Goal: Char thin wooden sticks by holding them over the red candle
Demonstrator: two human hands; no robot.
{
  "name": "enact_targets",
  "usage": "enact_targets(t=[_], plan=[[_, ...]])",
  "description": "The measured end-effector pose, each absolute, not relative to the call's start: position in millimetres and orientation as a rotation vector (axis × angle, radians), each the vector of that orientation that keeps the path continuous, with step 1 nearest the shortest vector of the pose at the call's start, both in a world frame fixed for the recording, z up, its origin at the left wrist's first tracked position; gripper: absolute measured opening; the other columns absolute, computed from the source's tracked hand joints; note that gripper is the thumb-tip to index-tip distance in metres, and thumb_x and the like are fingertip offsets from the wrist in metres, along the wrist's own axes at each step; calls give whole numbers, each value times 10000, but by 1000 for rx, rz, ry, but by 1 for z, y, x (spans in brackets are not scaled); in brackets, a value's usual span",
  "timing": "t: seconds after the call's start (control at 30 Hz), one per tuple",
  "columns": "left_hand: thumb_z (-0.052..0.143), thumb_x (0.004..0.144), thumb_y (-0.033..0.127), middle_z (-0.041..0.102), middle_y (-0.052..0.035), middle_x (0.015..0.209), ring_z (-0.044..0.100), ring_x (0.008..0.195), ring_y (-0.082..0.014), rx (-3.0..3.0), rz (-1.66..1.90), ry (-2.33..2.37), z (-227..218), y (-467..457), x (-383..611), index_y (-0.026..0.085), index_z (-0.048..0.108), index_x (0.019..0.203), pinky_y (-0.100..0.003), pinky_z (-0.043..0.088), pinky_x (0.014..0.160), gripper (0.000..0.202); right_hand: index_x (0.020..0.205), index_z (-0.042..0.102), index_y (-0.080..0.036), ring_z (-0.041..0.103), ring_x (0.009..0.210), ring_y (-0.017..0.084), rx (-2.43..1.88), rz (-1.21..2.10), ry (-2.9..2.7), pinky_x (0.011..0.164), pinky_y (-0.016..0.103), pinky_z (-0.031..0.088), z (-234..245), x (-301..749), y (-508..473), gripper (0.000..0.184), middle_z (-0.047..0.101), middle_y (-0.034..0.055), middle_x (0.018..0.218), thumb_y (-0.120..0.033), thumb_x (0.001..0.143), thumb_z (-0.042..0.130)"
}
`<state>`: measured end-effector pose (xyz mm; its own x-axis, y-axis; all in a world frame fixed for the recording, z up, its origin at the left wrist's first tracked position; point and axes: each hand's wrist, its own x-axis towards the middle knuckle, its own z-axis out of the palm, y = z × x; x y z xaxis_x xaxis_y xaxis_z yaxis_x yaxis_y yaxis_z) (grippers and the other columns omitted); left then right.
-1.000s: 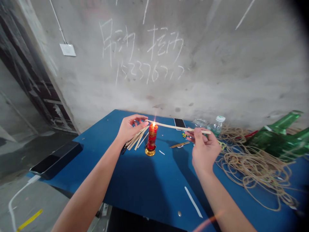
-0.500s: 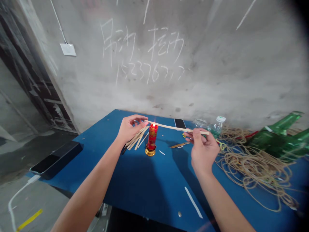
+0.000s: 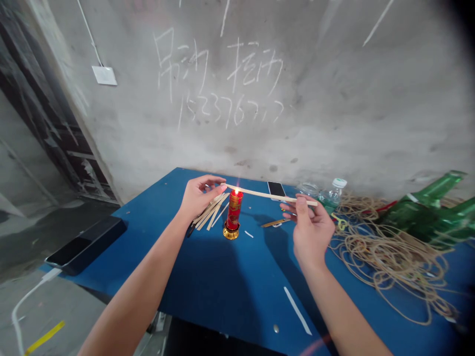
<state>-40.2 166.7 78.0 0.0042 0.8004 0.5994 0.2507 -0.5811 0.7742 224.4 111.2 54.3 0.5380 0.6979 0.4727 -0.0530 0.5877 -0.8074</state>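
Observation:
A thin pale strip, likely bamboo or wood, is stretched between my two hands and bows slightly upward. My left hand pinches its left end between thumb and fingers. Near the other end, my right hand grips it, a short tip poking out past the thumb. Below the strip's left part stands a lit red candle on a gold base; its flame is at the strip. Several similar loose strips lie on the table under and beside my left hand.
On the blue table lie a brown-handled knife-like tool, a phone and white scraps. At right are a tangle of cord, green bottles and a clear bottle. A black box with a phone sits left.
Both hands and the strip have shifted slightly to the left over the candle flame. The candle and the things on the table stay where they were.

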Motion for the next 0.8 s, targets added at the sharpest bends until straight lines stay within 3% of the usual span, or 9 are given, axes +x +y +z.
enact_targets(t=[0.4,0.8], plan=[[823,782,378,767,-62,868,665,735,-181,1764,1650,1030,75,173,-49,230,815,971,-322,516,687,241,1057,743,-152,794,736,229,-890,511,-936,583,270,623,56,223,108,372,791,78,837,-480,880,739],[831,777,361,765,-61,849,654,714,-174,1759,1657,1023,76,175,-55,230,818,955,-316,497,652,222,1071,741,-151,800,785,264,-896,521,-1003,578,305,631,57,222,106,410,802,106,902,-521,897,705]])
